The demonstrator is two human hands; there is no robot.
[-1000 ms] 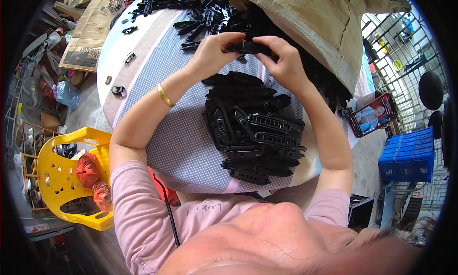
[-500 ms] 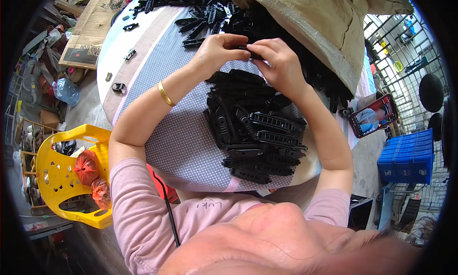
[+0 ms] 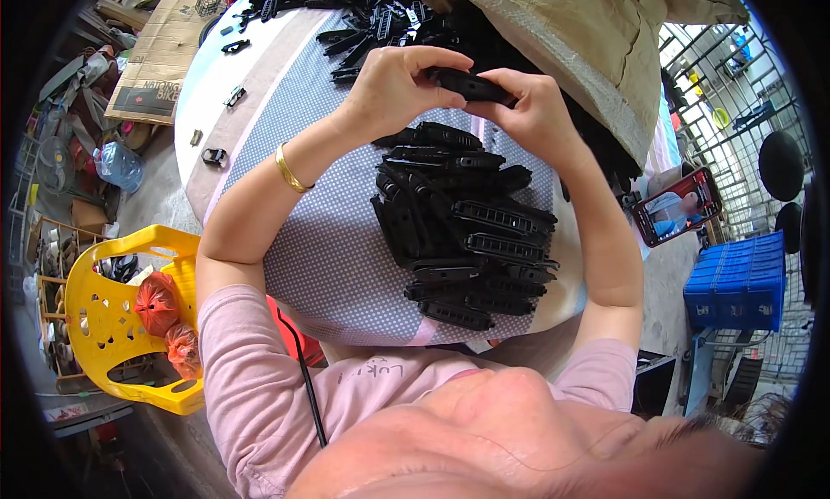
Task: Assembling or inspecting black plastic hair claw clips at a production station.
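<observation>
Between my two hands a long black plastic part (image 3: 471,86) is held above the table, lying roughly level. My left hand (image 3: 389,86) pinches its left end, with a gold bangle on that wrist. At the other end, the fingers and thumb of my right hand (image 3: 529,110) are closed on it. Just below my hands a pile of similar slim black plastic parts (image 3: 467,231) lies on the dotted tablecloth (image 3: 337,265). Some of these show a row of ladder-like slots. More black parts (image 3: 380,28) are heaped at the far side of the table.
A large brown paper sack (image 3: 571,41) lies at the far right, black parts by its mouth. Small loose pieces (image 3: 214,157) sit at the table's left. A phone (image 3: 679,207) is propped at the right edge. A yellow chair (image 3: 95,300) stands left, a blue crate (image 3: 735,283) right.
The black part has turned so that its long side shows more. My hands have drawn a little farther apart, the right one moving slightly right.
</observation>
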